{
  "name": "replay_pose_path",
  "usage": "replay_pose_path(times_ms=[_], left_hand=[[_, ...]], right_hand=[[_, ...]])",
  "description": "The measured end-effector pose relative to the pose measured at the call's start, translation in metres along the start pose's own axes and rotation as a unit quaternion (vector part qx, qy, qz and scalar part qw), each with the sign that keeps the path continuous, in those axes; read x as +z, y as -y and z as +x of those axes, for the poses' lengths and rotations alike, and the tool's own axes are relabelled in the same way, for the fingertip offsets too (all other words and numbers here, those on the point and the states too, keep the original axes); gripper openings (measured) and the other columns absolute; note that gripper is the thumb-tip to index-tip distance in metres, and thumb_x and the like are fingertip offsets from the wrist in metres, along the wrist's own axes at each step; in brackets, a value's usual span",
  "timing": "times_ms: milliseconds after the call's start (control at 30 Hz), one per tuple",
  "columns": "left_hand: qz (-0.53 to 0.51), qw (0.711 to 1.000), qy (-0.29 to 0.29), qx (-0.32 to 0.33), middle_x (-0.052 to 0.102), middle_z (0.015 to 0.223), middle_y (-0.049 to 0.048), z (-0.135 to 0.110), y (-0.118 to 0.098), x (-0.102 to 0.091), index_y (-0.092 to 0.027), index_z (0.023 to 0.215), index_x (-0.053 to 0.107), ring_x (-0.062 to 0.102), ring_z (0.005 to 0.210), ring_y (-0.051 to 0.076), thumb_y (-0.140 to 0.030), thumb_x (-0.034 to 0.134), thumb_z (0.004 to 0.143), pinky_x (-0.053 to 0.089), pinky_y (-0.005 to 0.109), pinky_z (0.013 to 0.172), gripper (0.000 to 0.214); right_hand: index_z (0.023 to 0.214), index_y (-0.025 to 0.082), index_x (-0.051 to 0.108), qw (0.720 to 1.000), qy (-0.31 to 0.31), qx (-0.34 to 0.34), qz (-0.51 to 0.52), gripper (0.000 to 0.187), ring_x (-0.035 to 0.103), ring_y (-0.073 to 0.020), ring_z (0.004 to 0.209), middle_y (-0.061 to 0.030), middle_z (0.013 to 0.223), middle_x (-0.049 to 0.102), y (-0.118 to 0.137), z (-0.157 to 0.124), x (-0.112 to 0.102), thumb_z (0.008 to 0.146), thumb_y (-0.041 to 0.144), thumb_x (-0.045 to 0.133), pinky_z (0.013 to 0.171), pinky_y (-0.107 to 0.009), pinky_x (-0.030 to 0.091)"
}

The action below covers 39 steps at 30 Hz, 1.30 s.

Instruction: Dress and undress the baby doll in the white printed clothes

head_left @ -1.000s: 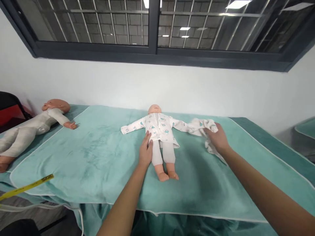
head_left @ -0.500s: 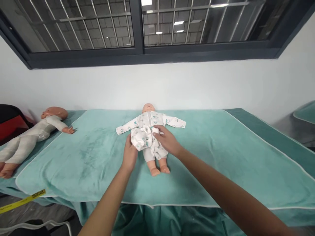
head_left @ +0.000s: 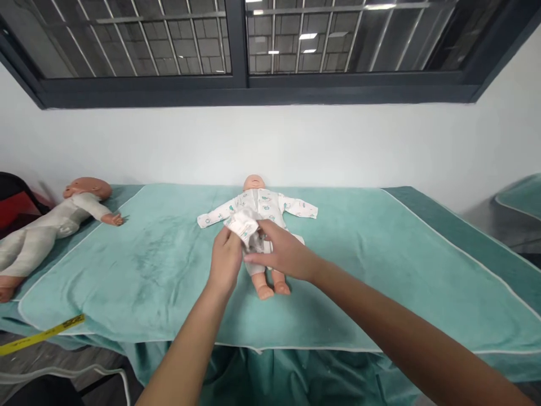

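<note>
A baby doll (head_left: 254, 181) lies on its back in the middle of the bed, head toward the wall. It wears a white long-sleeved shirt (head_left: 269, 204) with a small print, sleeves spread to both sides. Above its belly and thighs I hold a pair of matching white baby pants (head_left: 244, 223), bunched up. My left hand (head_left: 226, 258) grips the gathered cloth from the left. On the other side my right hand (head_left: 291, 251) curls its fingers and thumb about the bunch. The doll's bare lower legs and feet show below; its thighs are partly hidden.
A second doll (head_left: 51, 223) in a white suit lies at the left end. Teal cloth (head_left: 169, 282) covers the bed. A white wall (head_left: 296, 144) and a barred window (head_left: 245, 90) stand behind. Yellow tape (head_left: 42, 335) and a pale cable (head_left: 63, 372) are at lower left.
The pants have been gathered into a tighter, raised bunch. My right hand has moved slightly down and turned, its thumb now lower beside the cloth.
</note>
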<state>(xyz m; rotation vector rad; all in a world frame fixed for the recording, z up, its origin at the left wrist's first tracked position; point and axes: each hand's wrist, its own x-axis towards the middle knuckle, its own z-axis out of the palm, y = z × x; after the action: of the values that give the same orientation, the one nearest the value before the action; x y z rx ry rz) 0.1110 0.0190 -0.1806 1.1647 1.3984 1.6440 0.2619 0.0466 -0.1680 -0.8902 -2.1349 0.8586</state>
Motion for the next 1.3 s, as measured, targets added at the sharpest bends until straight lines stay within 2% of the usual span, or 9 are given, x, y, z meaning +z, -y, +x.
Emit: replay_pose_path(times_ms=[200, 333, 467, 600, 733, 833, 967, 1100, 1300], left_hand=[[-0.053, 0.995, 0.062, 0.052, 0.065, 0.096, 0.0021, 0.020, -0.039, -0.005, -0.019, 0.102, 0.062, 0.062, 0.092, 0.017, -0.038, 0.064, 0.081, 0.050, 0.025, 0.078, 0.029], [-0.106, 0.982, 0.143, 0.057, 0.067, 0.094, 0.0058, 0.038, -0.070, -0.013, -0.015, 0.102, 0.065, 0.064, 0.097, 0.023, -0.038, 0.071, 0.075, 0.054, 0.034, 0.083, 0.035], [-0.131, 0.962, 0.240, 0.001, 0.067, 0.092, 0.0057, 0.052, -0.104, -0.023, -0.013, 0.098, 0.066, 0.065, 0.103, 0.030, -0.016, 0.074, 0.068, 0.056, 0.042, 0.084, 0.031], [-0.093, 0.939, 0.330, -0.030, 0.064, 0.084, 0.0044, 0.058, -0.119, -0.023, -0.010, 0.087, 0.067, 0.067, 0.096, 0.028, -0.001, 0.063, 0.068, 0.055, 0.040, 0.078, 0.021], [-0.078, 0.918, 0.389, -0.017, 0.066, 0.089, 0.0061, 0.051, -0.109, -0.020, -0.011, 0.094, 0.068, 0.066, 0.088, 0.022, -0.019, 0.066, 0.078, 0.053, 0.034, 0.076, 0.018], [-0.055, 0.905, 0.421, 0.007, 0.067, 0.106, 0.0092, 0.038, -0.097, -0.020, -0.016, 0.111, 0.064, 0.063, 0.096, 0.023, -0.043, 0.058, 0.088, 0.051, 0.033, 0.080, 0.037], [0.079, 0.897, 0.432, 0.052, 0.069, 0.105, 0.0064, 0.031, -0.087, -0.022, -0.018, 0.108, 0.066, 0.062, 0.099, 0.026, -0.038, 0.072, 0.077, 0.048, 0.033, 0.082, 0.037], [0.044, 0.943, 0.330, 0.019, 0.071, 0.094, 0.0054, 0.044, -0.083, -0.021, -0.015, 0.096, 0.070, 0.064, 0.084, 0.023, -0.039, 0.071, 0.075, 0.046, 0.031, 0.073, 0.032], [-0.089, 0.966, 0.241, 0.007, 0.072, 0.082, 0.0058, 0.067, -0.081, -0.021, -0.013, 0.094, 0.072, 0.064, 0.071, 0.019, -0.029, 0.072, 0.070, 0.046, 0.026, 0.063, 0.029]], right_hand=[[0.088, 0.020, 0.057, 0.992, -0.128, 0.004, -0.014, 0.008, 0.059, -0.0140, 0.079, 0.0012, 0.085, 0.062, 0.014, 0.042, -0.007, 0.085, 0.025, 0.052, 0.075, -0.029, 0.049], [0.108, 0.020, 0.055, 0.958, -0.205, -0.164, -0.112, 0.021, 0.057, -0.0180, 0.100, -0.0056, 0.111, 0.057, 0.035, 0.054, -0.029, 0.088, 0.022, 0.048, 0.084, -0.033, 0.050], [0.122, 0.026, 0.052, 0.899, -0.163, -0.319, -0.251, 0.028, 0.044, -0.0214, 0.124, -0.0046, 0.130, 0.047, 0.056, 0.059, -0.049, 0.095, 0.020, 0.043, 0.104, -0.043, 0.041], [0.106, 0.024, 0.059, 0.860, -0.114, -0.362, -0.341, 0.023, 0.045, -0.0206, 0.117, -0.0020, 0.119, 0.052, 0.062, 0.064, -0.059, 0.096, 0.016, 0.039, 0.101, -0.043, 0.038], [0.083, 0.018, 0.056, 0.859, -0.104, -0.325, -0.382, 0.011, 0.047, -0.0209, 0.100, -0.0050, 0.099, 0.056, 0.062, 0.062, -0.066, 0.088, 0.015, 0.048, 0.088, -0.038, 0.039], [0.071, 0.017, 0.049, 0.904, -0.121, -0.236, -0.336, 0.010, 0.047, -0.0187, 0.086, -0.0042, 0.083, 0.054, 0.061, 0.057, -0.070, 0.075, 0.009, 0.053, 0.075, -0.033, 0.037], [0.066, 0.018, 0.043, 0.984, -0.134, -0.071, -0.090, 0.012, 0.042, -0.0118, 0.065, 0.0013, 0.067, 0.047, 0.054, 0.055, -0.072, 0.066, 0.008, 0.051, 0.060, -0.026, 0.032], [0.066, 0.019, 0.040, 0.972, -0.143, 0.019, 0.185, 0.018, 0.038, -0.0082, 0.057, 0.0053, 0.060, 0.039, 0.049, 0.060, -0.073, 0.068, 0.015, 0.058, 0.054, -0.021, 0.030], [0.091, 0.015, 0.063, 0.968, 0.115, 0.042, 0.218, 0.036, 0.057, -0.0128, 0.076, -0.0008, 0.085, 0.063, 0.051, 0.058, -0.071, 0.071, 0.042, 0.077, 0.068, -0.023, 0.043]])
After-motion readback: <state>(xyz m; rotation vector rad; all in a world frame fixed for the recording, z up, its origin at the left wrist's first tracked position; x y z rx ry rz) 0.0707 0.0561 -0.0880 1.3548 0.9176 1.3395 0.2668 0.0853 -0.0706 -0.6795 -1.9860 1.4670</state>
